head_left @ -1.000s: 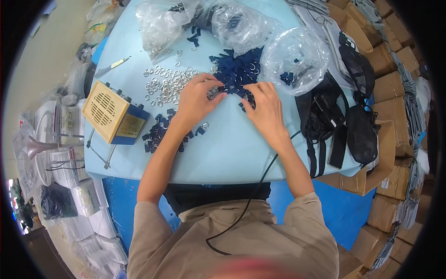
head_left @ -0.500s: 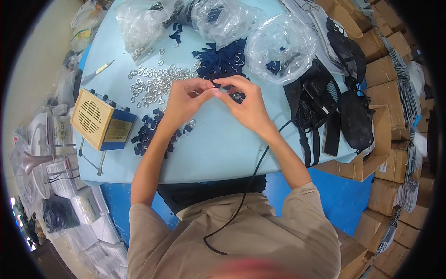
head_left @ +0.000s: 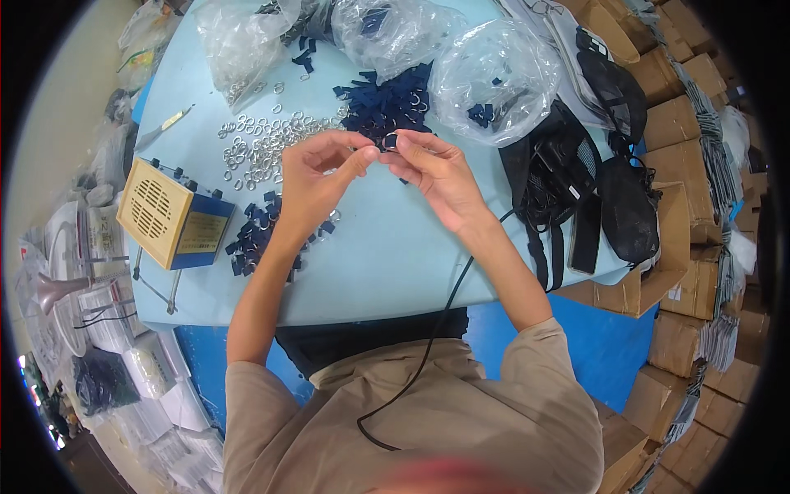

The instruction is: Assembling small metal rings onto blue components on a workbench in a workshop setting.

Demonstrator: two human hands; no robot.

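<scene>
Over the table's middle my two hands meet at the fingertips. A small navy fabric loop with a silver ring (head_left: 390, 142) sits in the pinch of my right hand (head_left: 440, 177). My left hand (head_left: 319, 177) is closed in a thumb-and-forefinger pinch touching the right fingertips; whatever lies in that pinch is too small to make out. Just beyond is a heap of navy fabric strips (head_left: 387, 99). Loose silver rings (head_left: 263, 144) lie scattered left of it. Beside my left forearm is a pile of navy pieces (head_left: 257, 235), some with rings.
A beige and blue metal box (head_left: 169, 214) stands at the left edge, near a cutter knife (head_left: 164, 126). Clear plastic bags (head_left: 494, 82) line the far side. To the right lie a black bag (head_left: 551, 165) and a phone (head_left: 585, 235). A black cable (head_left: 444, 317) crosses my lap.
My right hand has turned and its fingers have shifted, bringing the navy loop and ring into clearer view. My left hand has moved slightly left. The whole view has shifted a little.
</scene>
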